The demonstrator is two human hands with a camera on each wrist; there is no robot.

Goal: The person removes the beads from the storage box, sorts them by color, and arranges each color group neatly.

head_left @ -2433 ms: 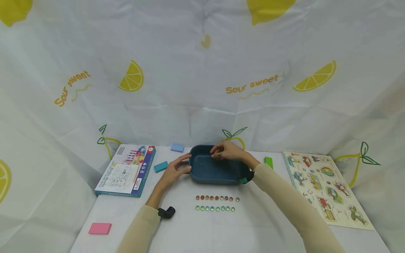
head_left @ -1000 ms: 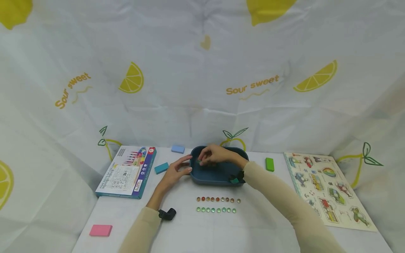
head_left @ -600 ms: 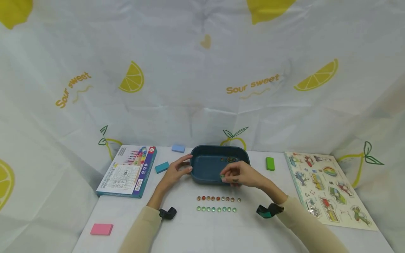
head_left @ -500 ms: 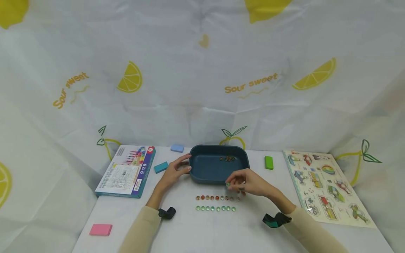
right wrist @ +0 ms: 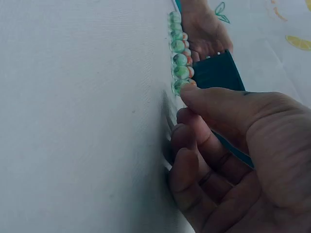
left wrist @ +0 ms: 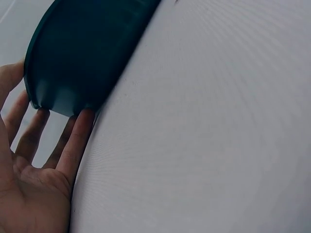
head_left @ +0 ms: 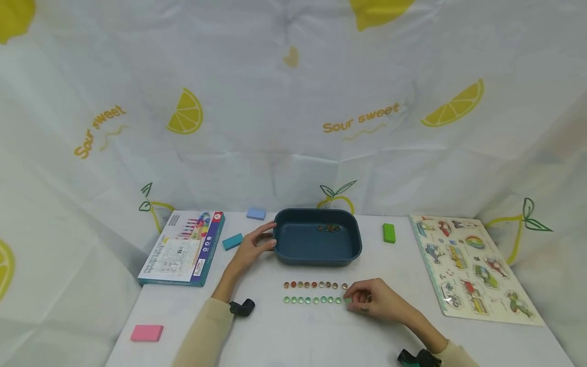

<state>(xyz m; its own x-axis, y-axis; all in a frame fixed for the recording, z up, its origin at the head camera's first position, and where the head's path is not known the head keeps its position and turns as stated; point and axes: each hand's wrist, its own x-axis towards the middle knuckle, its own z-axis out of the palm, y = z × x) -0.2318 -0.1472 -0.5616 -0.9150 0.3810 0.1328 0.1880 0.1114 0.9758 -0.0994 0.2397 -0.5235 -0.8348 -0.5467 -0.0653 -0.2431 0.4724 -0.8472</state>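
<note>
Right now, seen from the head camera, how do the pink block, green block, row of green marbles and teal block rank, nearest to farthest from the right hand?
1. Row of green marbles: its right end is at the right hand.
2. Green block: right of the tray.
3. Teal block: left, beside the box.
4. Pink block: front left.

White table point(head_left: 293, 339), tray point(head_left: 316, 252), seemingly glass beads point(head_left: 316, 300)
</note>
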